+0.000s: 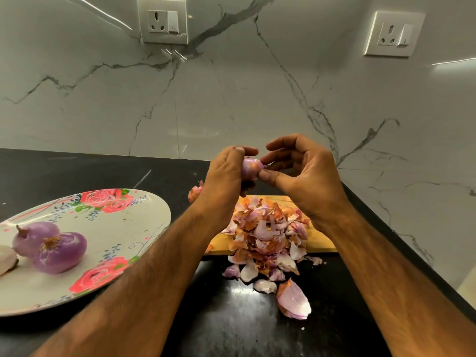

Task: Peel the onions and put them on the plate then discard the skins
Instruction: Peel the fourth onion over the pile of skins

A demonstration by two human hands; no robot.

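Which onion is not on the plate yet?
The small onion held in the left hand above the skins; the others lie on the floral plate.

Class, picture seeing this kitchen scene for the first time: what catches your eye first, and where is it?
The hands at centre: the left hand grips a small onion while the right hand pinches at its tip. Below them a heap of onion skins spills off a wooden board onto the black counter. At left, a floral plate carries peeled purple onions.
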